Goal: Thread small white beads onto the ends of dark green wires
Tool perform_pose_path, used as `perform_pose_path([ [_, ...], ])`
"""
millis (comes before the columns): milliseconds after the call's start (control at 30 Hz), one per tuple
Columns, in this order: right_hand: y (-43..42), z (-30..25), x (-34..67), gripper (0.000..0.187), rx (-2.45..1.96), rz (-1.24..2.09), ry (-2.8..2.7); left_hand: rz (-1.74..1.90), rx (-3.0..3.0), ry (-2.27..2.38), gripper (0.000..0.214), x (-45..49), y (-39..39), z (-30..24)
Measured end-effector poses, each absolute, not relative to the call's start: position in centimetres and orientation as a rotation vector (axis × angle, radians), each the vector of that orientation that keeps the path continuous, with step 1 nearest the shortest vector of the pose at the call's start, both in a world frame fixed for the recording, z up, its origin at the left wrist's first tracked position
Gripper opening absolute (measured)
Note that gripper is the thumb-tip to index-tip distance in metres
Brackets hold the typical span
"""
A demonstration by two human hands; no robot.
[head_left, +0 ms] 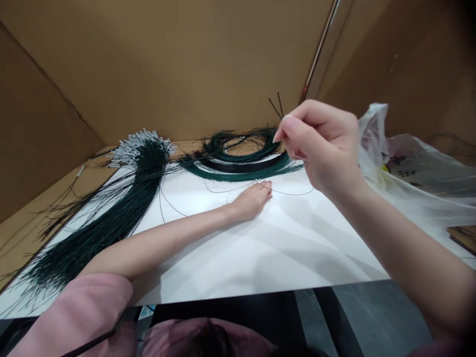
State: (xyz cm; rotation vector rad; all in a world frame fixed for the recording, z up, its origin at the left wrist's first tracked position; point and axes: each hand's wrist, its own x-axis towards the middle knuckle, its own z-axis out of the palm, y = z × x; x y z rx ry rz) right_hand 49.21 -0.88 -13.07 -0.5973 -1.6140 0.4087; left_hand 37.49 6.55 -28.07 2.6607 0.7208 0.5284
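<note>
My right hand [325, 144] is raised above the table, thumb and fingers pinched together. Two thin dark wire-like ends [276, 105] stick up from its fingertips and spread apart in a V. My left hand [253, 199] rests low on the white tabletop, fingers curled and closed; what they hold, if anything, is hidden. A fine dark wire [293, 194] curves across the white surface by its knuckles. Just behind the left hand lie small white beads [217, 185] and a curved bundle of dark green strands [234, 172].
On the left, a long bundle of dark green wires [122, 213] with white beaded tips [139, 144] lies across the white board [238, 263]. A translucent plastic bag [416, 173] stands at the right. Brown panels [186, 64] wall in the back and sides.
</note>
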Motion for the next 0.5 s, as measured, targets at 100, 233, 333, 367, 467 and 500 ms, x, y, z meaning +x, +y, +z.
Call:
perform_pose_path([
  [100,-0.9,-13.8,49.0,0.025,-0.644,0.447,-1.602,0.543,2.65,0.713,0.043,36.3,5.2,-27.5],
  [233,-0.5,-14.2,49.3,0.025,-0.65,0.446,-1.596,0.621,2.635,0.666,0.039,34.2,2.9,-26.4],
  [333,-0.3,-14.2,49.5,0.023,-0.605,0.463,-1.59,0.623,2.579,0.637,0.029,32.2,1.0,-25.2],
  [367,-0.3,-14.2,49.4,0.023,-0.598,0.476,-1.585,0.585,2.564,0.643,0.023,31.5,0.4,-24.9],
  [467,-0.9,-14.7,49.0,0.024,-0.606,0.586,-1.554,0.513,2.509,0.692,0.014,29.4,-1.3,-23.7],
  [500,-1.1,-15.1,48.7,0.024,-0.611,0.651,-1.542,0.513,2.477,0.702,0.013,28.7,-1.7,-23.4],
])
